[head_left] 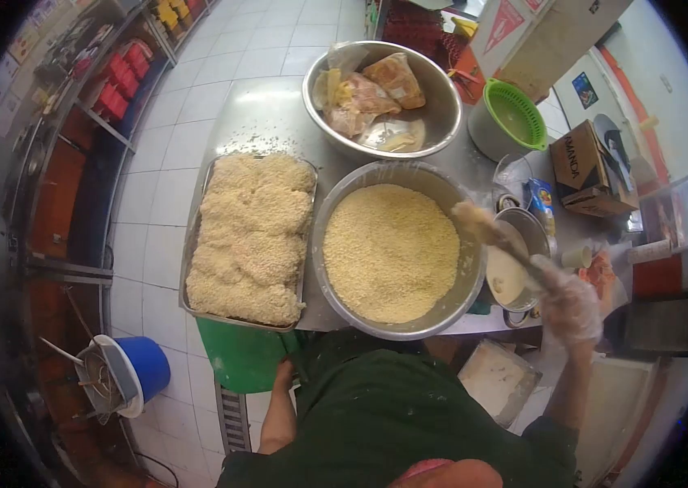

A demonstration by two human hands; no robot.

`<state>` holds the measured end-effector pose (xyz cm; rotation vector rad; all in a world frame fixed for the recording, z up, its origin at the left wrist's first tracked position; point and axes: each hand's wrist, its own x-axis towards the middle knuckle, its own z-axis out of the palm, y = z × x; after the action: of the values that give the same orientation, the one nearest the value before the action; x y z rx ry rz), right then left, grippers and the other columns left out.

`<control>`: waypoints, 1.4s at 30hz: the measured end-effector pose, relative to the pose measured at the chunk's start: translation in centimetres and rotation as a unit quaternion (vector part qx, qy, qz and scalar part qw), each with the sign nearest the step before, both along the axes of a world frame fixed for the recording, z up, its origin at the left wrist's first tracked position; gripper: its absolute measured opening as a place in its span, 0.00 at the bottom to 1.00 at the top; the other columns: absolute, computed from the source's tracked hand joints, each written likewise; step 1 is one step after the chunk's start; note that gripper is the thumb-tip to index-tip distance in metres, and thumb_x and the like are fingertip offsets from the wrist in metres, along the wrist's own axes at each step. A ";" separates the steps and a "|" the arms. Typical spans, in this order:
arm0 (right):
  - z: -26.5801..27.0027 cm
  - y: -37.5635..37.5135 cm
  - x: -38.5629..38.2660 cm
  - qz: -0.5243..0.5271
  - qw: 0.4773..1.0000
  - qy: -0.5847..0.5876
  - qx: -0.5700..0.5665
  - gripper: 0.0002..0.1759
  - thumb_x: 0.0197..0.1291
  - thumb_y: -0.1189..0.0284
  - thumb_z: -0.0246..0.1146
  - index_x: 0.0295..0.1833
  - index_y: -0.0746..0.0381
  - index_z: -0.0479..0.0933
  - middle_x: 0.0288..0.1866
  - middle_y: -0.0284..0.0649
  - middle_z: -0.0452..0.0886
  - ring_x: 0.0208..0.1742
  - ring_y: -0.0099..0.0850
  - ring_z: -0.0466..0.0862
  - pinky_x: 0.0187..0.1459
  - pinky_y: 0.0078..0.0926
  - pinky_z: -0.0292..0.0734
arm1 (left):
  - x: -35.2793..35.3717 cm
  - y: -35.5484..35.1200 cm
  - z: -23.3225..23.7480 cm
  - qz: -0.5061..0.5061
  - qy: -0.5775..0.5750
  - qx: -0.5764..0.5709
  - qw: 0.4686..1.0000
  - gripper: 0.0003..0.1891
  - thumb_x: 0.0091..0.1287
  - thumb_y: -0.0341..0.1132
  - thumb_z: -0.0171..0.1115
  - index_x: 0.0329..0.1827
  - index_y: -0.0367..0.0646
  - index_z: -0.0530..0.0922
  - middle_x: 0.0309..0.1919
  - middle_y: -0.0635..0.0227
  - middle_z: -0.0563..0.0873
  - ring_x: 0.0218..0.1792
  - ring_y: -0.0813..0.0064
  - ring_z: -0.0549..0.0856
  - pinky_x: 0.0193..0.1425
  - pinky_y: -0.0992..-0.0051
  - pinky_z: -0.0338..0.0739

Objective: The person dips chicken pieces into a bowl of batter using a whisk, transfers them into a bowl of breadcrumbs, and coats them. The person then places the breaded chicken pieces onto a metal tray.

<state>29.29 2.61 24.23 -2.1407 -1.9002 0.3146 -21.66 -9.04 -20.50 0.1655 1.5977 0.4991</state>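
Note:
My right hand [572,309], in a clear plastic glove, grips the handle of a wooden spoon [511,236], blurred, with a pale coated end. The spoon slants above the steel pot [535,228] of creamy batter [502,272], its tip toward the rim of the big metal bowl [466,281]. Yellowish breadcrumbs [393,252] fill that bowl. To its left, a metal tray [293,325] holds a thick layer of crumb-coated pieces [250,236]. My left hand [285,372] is low beside my dark clothing and a green panel [234,354]; its fingers are hidden.
A second metal bowl [449,106] at the back holds bagged meat [368,98]. Right of it stand a white bucket with a green strainer [515,118] and a cardboard box [584,175]. A blue bucket [148,366] stands on the tiled floor, left. Shelving [67,187] lines the left side.

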 end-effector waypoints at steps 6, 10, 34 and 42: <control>-4.3 2.0 -9.2 0.127 0.962 -0.111 -0.215 0.23 0.51 0.69 0.63 0.56 0.49 0.74 0.33 0.38 0.82 0.34 0.40 0.81 0.38 0.37 0.76 | 0.5 0.2 -0.5 0.002 -0.010 -0.009 1.000 0.24 0.59 0.42 0.53 0.59 0.46 0.71 0.48 0.64 0.80 0.49 0.68 0.78 0.48 0.62 0.73; 0.3 1.8 -7.7 0.012 0.979 0.054 -0.194 0.25 0.48 0.66 0.67 0.56 0.50 0.75 0.36 0.42 0.82 0.39 0.38 0.82 0.42 0.35 0.76 | 0.7 2.2 5.2 -0.094 0.015 0.099 0.991 0.19 0.61 0.36 0.54 0.56 0.44 0.74 0.46 0.66 0.81 0.43 0.73 0.79 0.46 0.72 0.74; -15.1 22.4 -17.5 0.474 0.867 -0.113 -0.108 0.24 0.53 0.73 0.57 0.59 0.48 0.71 0.58 0.46 0.73 0.58 0.44 0.74 0.59 0.36 0.70 | 13.5 15.8 23.4 -0.087 -0.081 0.405 0.907 0.15 0.67 0.38 0.58 0.50 0.36 0.74 0.46 0.67 0.80 0.47 0.79 0.76 0.54 0.76 0.70; -15.4 17.8 -12.0 0.395 0.849 -0.196 -0.290 0.46 0.40 0.51 0.66 0.61 0.69 0.64 0.52 0.58 0.75 0.57 0.47 0.75 0.58 0.39 0.69 | 14.3 15.0 22.7 -0.075 -0.034 0.441 0.894 0.15 0.67 0.40 0.57 0.49 0.38 0.75 0.43 0.67 0.80 0.46 0.78 0.76 0.54 0.76 0.68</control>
<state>17.29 20.39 8.80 -1.6413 -3.2314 0.7266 -7.38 5.99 2.22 0.9378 1.1730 1.0696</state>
